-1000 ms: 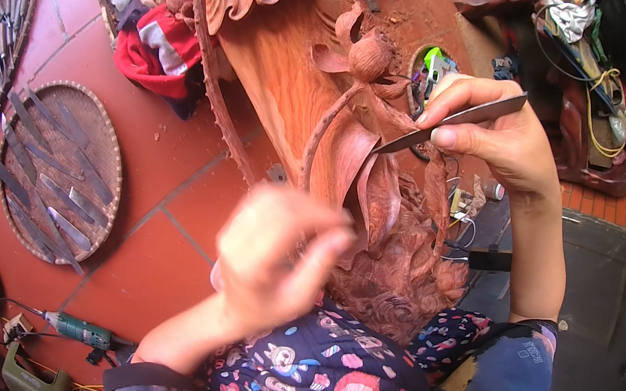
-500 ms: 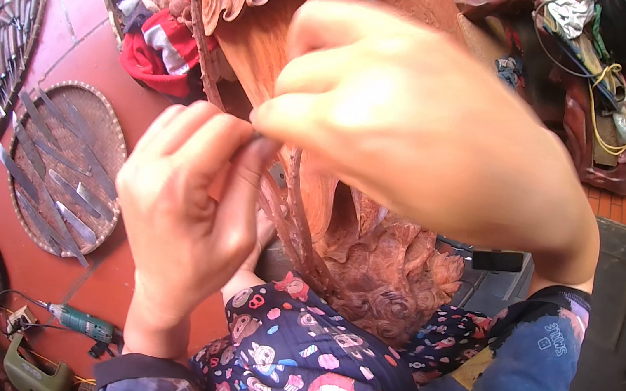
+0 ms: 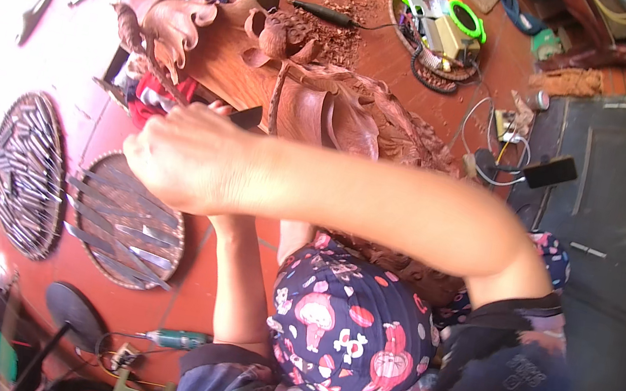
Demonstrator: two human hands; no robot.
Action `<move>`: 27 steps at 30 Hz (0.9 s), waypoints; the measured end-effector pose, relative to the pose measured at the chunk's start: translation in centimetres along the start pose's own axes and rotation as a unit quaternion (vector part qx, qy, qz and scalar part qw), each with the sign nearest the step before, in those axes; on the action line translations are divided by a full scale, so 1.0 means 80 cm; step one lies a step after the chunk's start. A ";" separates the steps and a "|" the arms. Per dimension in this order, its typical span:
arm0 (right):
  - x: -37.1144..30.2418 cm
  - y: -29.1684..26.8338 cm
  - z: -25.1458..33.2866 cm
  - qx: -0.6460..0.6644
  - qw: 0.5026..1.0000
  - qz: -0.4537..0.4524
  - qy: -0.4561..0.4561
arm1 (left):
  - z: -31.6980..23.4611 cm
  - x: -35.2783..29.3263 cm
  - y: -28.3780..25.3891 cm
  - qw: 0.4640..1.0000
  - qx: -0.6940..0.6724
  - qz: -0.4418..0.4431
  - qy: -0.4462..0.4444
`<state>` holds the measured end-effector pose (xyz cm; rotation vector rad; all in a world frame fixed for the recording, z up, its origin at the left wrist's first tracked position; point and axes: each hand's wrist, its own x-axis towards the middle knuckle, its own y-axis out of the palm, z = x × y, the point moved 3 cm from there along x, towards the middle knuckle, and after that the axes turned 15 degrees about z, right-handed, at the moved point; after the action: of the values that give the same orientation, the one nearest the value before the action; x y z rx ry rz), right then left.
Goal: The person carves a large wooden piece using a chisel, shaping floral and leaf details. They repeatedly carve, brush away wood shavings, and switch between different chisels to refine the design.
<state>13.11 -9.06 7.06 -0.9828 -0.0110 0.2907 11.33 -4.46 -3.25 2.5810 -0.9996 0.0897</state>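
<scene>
My right hand is curled closed in front of my body, its forearm stretched across the view from the right. Whatever its fingers hold is hidden. Behind it, my left hand is almost wholly covered; only a few fingertips show above the right wrist, beside a dark flat piece that looks like a thin blade. I cannot tell which hand grips that piece. Both hands are above the near left side of a large reddish-brown wood carving with leaf-like folds and a smooth flat area.
Left of the hands lie a round woven tray of flat blades and another basket full of chisel-like tools. A green corded power tool is at the lower left. At far right are a tray of gadgets and a phone with cables.
My view has shifted, showing more floor at the right. My right hand has swung down and left, and now covers my left hand. Earlier, both hands met fingertip to fingertip.
</scene>
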 end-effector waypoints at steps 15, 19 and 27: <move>-0.024 0.027 -0.060 -0.023 0.979 -0.158 0.126 | 0.001 0.013 0.007 0.992 0.124 0.013 -0.027; -0.023 0.021 -0.075 0.020 0.971 -0.197 0.134 | 0.000 0.014 0.005 0.989 0.144 0.009 -0.032; -0.034 0.014 -0.072 0.055 0.961 -0.265 0.053 | 0.002 0.017 0.007 0.986 0.163 0.010 -0.040</move>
<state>11.06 -13.84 3.29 -0.8471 -0.1573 -0.2528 11.92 -5.76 -2.96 2.8887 -1.1224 0.1676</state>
